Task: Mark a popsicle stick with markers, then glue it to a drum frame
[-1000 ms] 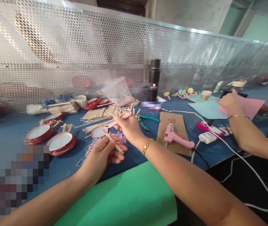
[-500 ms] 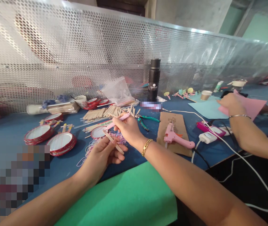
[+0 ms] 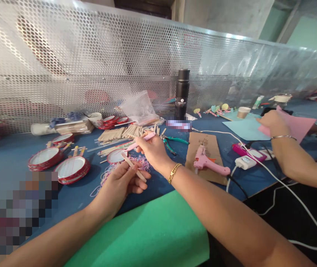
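Note:
A flat wooden craft stick (image 3: pixel 139 172) is pinched between the thumb and fingers of my left hand (image 3: pixel 123 178). My right hand (image 3: pixel 153 147) grips a slim pink pen (image 3: pixel 137 142), its tip close to the stick's upper end. Beneath and behind my hands lie a tangle of pastel elastic loops (image 3: pixel 108 174) and a round red-rimmed hand drum (image 3: pixel 116 155). Beyond them is a pile of loose craft sticks (image 3: pixel 116 134). Green sheet material (image 3: pixel 147 233) spreads below my forearms.
Red-rimmed drums (image 3: pixel 72 170) with stick handles stand at left. Pliers (image 3: pixel 176 140), a pink glue gun (image 3: pixel 208 165) on cardboard (image 3: pixel 190 163) and a power strip (image 3: pixel 246 162) with trailing cables are at right. A black flask (image 3: pixel 182 94) stands behind. Another person's hand (image 3: pixel 275 124) holds pink paper (image 3: pixel 300 124).
The pink pen and my right hand have shifted very slightly right and up. My left hand keeps the craft stick in the same place.

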